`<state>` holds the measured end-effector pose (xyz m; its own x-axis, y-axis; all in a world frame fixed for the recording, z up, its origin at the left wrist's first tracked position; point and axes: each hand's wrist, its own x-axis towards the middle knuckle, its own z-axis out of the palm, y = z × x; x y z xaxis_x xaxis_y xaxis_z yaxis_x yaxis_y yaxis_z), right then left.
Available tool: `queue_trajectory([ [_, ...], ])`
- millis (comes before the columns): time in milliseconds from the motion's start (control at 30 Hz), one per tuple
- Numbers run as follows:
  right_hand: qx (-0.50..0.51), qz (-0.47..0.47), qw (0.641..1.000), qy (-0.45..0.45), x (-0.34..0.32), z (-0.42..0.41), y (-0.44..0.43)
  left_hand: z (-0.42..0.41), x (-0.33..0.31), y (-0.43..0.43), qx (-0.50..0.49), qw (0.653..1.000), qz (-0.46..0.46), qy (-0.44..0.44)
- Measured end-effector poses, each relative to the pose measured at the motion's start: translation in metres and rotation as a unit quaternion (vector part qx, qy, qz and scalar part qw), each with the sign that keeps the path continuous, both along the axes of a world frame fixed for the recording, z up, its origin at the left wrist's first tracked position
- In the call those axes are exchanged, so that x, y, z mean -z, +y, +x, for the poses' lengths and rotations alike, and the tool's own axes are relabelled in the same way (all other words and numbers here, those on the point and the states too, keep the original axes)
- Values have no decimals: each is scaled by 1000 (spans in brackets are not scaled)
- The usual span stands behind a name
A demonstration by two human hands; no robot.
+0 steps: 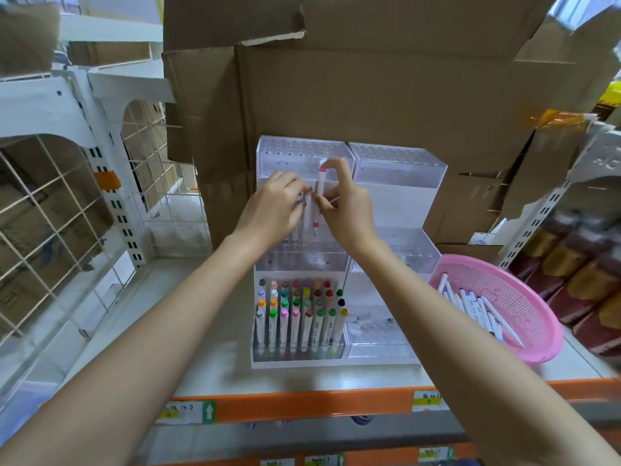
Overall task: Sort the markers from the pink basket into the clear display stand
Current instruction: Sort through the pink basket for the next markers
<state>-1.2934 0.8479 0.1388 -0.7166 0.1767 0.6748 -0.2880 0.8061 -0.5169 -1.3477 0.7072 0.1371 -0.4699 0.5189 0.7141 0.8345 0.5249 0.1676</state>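
A clear stepped display stand (pixel 400 183) stands on the shelf in front of cardboard boxes. Its lowest left tier holds several white markers with coloured caps (pixel 299 314). My right hand (pixel 346 203) holds a white marker with pink caps (pixel 319 196) upright over the middle tier. My left hand (pixel 275 206) pinches another white marker (pixel 307 210) right beside it, fingers curled. The pink basket (pixel 524 297) sits at the right of the stand with several white markers (pixel 477 304) lying in it.
Cardboard boxes (pixel 369 95) rise behind the stand. A white wire-grid rack (pixel 67 203) closes off the left side. The shelf's orange front edge (pixel 302 403) carries labels. Dark packaged goods (pixel 578 270) fill the shelf at the far right.
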Motion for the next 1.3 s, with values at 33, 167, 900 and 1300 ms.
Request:
queue_trajectory([
  [33,2,5,1000,0,2,0,1,1,2,-2,4,1000,1,6],
  [167,16,56,998,-9,3,1,3,3,5,-14,9,1000,18,8],
  [900,-14,56,997,-42,1,-3,7,3,13,-15,-34,999,-33,14],
  [1300,-3,109,993,-47,4,0,12,5,14,-15,-40,998,-40,15],
])
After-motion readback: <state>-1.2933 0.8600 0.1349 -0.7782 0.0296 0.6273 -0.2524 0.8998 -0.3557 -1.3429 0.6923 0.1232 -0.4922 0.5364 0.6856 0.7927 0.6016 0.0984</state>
